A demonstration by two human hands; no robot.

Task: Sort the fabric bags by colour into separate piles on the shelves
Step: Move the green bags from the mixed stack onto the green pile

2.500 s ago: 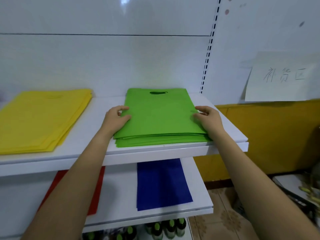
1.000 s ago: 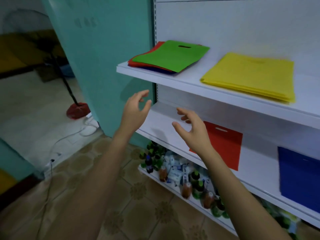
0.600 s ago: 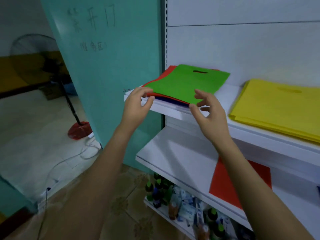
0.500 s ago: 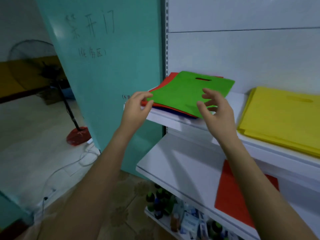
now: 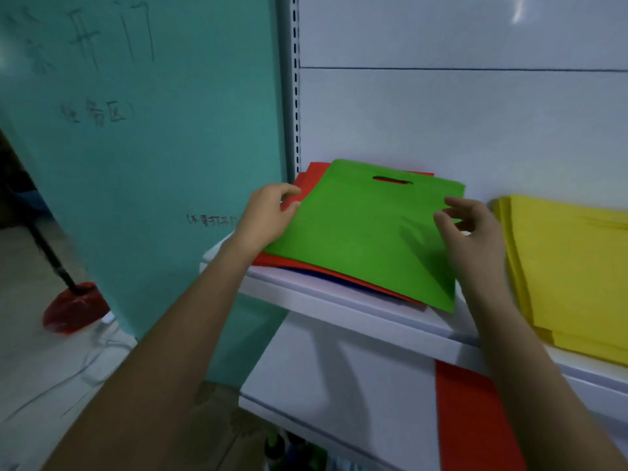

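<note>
A mixed pile lies at the left end of the upper shelf (image 5: 339,300). Its top piece is a green bag (image 5: 360,232) with a cut-out handle; a red bag (image 5: 312,175) and a blue one (image 5: 316,273) show beneath it. My left hand (image 5: 268,217) is at the pile's left edge, with finger and thumb curled round the edge where red and green meet. My right hand (image 5: 470,232) hovers over the green bag's right edge, its fingers loosely bent and holding nothing. A yellow pile (image 5: 571,263) sits to the right on the same shelf.
A single red bag (image 5: 475,423) lies on the lower shelf (image 5: 339,375). A teal panel (image 5: 153,164) with writing stands left of the slotted shelf post (image 5: 295,96). A red fan base (image 5: 74,307) and cables are on the floor. Bottles (image 5: 292,450) are below.
I turned from the sorted green pile to the left end of the shelves. Both hands rose to the mixed pile; the right hand slid to the green bag's right edge.
</note>
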